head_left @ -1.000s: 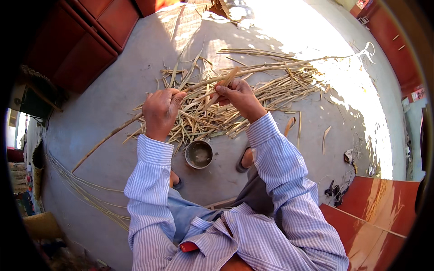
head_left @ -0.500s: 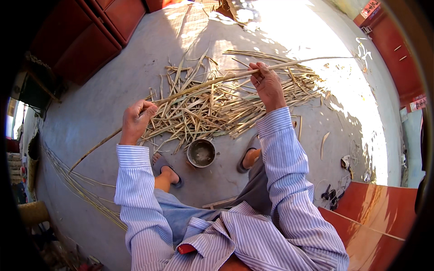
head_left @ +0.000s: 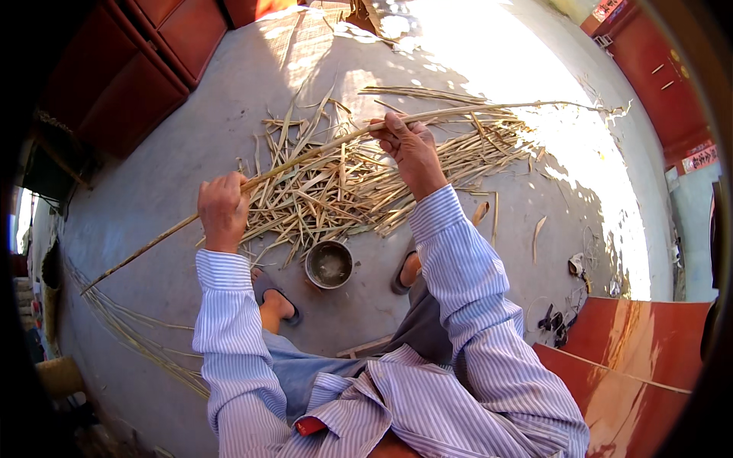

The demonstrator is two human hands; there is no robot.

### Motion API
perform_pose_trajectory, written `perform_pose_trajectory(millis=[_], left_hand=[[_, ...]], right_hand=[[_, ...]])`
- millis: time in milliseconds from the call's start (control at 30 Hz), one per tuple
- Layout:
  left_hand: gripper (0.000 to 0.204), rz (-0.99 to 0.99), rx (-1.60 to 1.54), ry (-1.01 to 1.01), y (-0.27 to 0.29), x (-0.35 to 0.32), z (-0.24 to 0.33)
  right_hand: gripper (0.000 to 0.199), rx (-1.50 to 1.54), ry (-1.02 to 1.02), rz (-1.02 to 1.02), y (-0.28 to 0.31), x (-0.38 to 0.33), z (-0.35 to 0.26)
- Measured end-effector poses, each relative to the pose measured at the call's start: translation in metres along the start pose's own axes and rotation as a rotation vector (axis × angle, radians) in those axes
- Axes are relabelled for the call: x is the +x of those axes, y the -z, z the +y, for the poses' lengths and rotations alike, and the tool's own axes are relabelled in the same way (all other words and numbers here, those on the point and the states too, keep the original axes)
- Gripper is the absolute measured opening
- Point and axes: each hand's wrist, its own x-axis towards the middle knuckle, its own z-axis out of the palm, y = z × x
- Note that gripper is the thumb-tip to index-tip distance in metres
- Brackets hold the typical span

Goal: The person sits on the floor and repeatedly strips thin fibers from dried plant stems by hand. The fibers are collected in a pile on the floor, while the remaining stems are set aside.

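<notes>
A long dry reed stalk [head_left: 317, 150] runs slantwise across the view, its thin lower end at the left and its upper end far to the right. My left hand [head_left: 224, 208] is closed round its lower part, knuckles up. Farther along, my right hand [head_left: 410, 149] pinches the stalk between thumb and fingers. Beneath both hands a loose heap of dry stalk pieces and leaf strips [head_left: 328, 195] lies on the floor. A metal bowl [head_left: 329, 265] with murky liquid stands between my feet, just this side of the heap.
More long thin strips [head_left: 137, 332] lie on the floor at the left. Red leather-like seats [head_left: 137, 76] stand at the far left, a red cabinet [head_left: 649, 76] at the far right. Reddish boards [head_left: 634, 343] are at the near right, beside a dark tangled object [head_left: 556, 324].
My right hand has slid left along the stalk, closer to my left hand. The stalk has shifted left, and its lower end reaches farther out.
</notes>
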Motion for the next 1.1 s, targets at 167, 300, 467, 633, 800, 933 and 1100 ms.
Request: perform_pose_trajectory(millis=[167,300,467,633,800,933,1100], left_hand=[[0.024,0.137,-0.218,-0.081,-0.017,0.03,0.049],[0.023,0.022,-0.477,0.101,-0.013,0.034,0.045],[0.021,0.107,-0.382,0.117,-0.02,0.022,0.046],[0.02,0.256,-0.211,-0.035,-0.015,0.023,0.052],[0.021,0.285,-0.133,-0.073,-0.003,0.022,0.044],[0.019,0.147,-0.286,0.117,0.019,0.011,0.006],[0.024,0.043,-0.445,0.153,0.014,0.009,0.002]], right_hand=[[0.029,0.051,-0.071,-0.078,-0.04,-0.013,0.019],[0.025,0.17,-0.031,-0.06,-0.029,-0.007,0.009],[0.02,0.068,0.013,0.026,-0.036,-0.007,0.017],[0.026,0.029,-0.01,0.121,-0.043,-0.009,0.016],[0.034,-0.01,-0.074,0.184,-0.036,-0.007,0.015],[0.027,0.09,0.12,0.357,0.002,0.007,-0.004],[0.025,0.019,0.101,0.267,-0.008,-0.005,0.002]])
